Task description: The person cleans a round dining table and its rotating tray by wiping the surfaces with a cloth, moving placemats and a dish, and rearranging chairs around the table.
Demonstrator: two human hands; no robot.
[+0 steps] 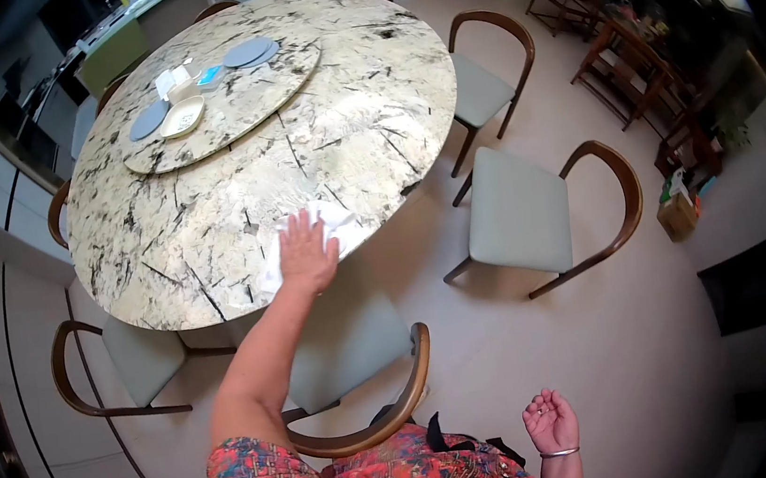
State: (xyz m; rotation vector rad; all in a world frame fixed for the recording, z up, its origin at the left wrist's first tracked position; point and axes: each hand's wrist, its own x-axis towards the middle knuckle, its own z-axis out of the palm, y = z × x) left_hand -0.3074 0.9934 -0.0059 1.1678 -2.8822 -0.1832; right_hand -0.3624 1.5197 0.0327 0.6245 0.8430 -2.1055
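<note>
My left hand (306,255) rests palm down on a white cloth (333,218) near the close edge of a round stone-patterned table (210,211). Its fingers are stretched out flat over the cloth, which shows on both sides of the hand. Away from the table, at the lower right, my right hand (551,422) hangs palm up with loosely curled fingers. Nothing that I can make out is held in it. A silver bangle (559,452) circles that wrist.
A raised round turntable (247,127) bears a cream dish (183,117), blue-grey round mats (246,52) and a small blue packet (210,75). One chair (342,338) stands under my left arm, another chair (517,210) to the right. A cardboard box (677,218) sits by the right wall.
</note>
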